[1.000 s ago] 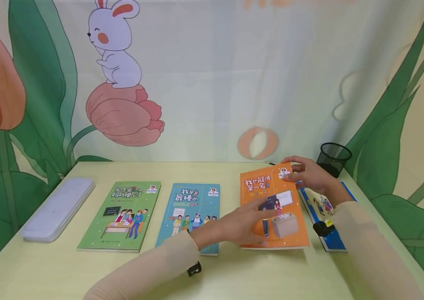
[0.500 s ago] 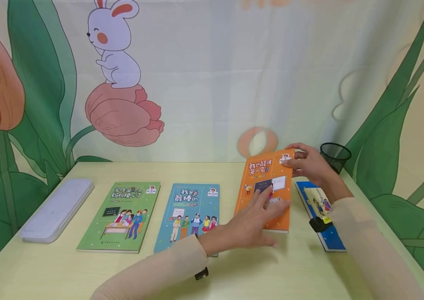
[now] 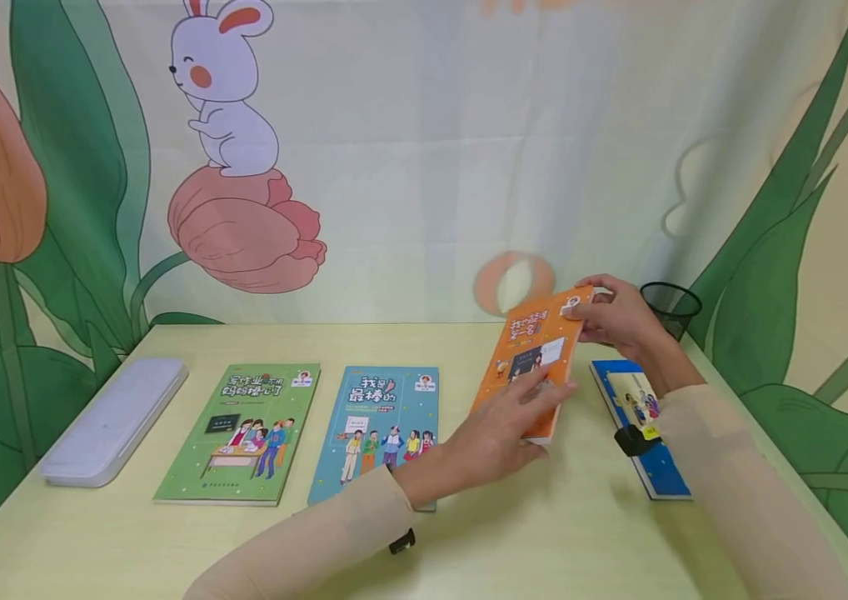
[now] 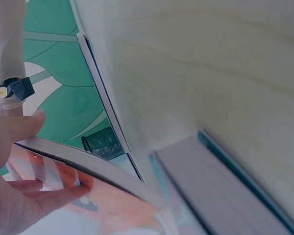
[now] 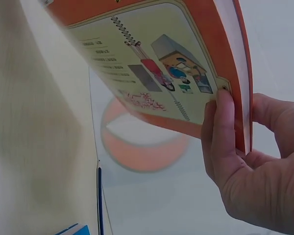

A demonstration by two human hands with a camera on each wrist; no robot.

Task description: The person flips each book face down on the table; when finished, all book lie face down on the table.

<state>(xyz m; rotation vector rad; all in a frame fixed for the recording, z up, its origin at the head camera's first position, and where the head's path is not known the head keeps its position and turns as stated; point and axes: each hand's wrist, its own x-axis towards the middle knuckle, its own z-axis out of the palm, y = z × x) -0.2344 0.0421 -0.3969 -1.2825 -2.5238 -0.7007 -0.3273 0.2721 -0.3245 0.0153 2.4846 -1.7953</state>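
Observation:
An orange book (image 3: 538,332) is tilted up off the table, its far end higher than its near end. My right hand (image 3: 622,321) pinches its top right corner, thumb on the front cover; in the right wrist view the fingers (image 5: 223,129) press the back cover (image 5: 152,63). My left hand (image 3: 495,433) lies over the lower part of the front cover, fingers extended. In the left wrist view its fingers (image 4: 63,196) touch the cover, while the thumb is by the book's bottom edge; whether the thumb touches cannot be told.
A teal book (image 3: 386,417) and a green book (image 3: 251,437) lie left of the hands, with a white case (image 3: 117,425) beyond. A blue book (image 3: 622,392) lies partly under the right forearm. Behind stand a black mesh cup (image 3: 671,304) and a pencil (image 5: 100,200).
The orange book has risen, moved away from me and tipped further. My right hand has lifted with it. The left hand has shifted right and its fingers remain over the cover.

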